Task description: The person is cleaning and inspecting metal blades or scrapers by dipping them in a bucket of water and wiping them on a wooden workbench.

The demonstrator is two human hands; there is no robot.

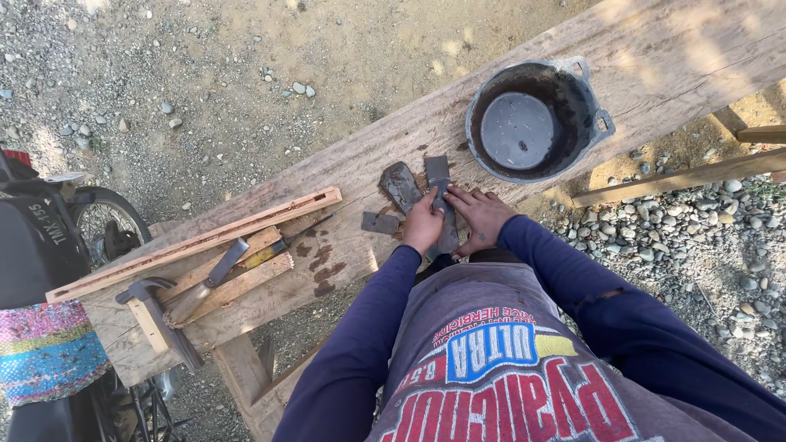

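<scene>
We look down from head height at a rough wooden plank that runs from near left to far right over gravel. Our left hand curls its fingers around the near end of a long dark metal blade, and the grip hides that end, so we cannot tell if there is a handle. Our right hand lies flat with fingers spread, pressing on the same blade just to its right. A rounded dark stone lies touching the blade on its left, and a small flat grey piece sits just beside the left hand. Beyond the hands stands a black two-handled pot holding grey liquid; its depth is hard to judge. Farther left on the plank lie a wooden level-like bar, a trowel and a hammer whose head is partly shadowed. A motorcycle is cut off at the left edge.
</scene>
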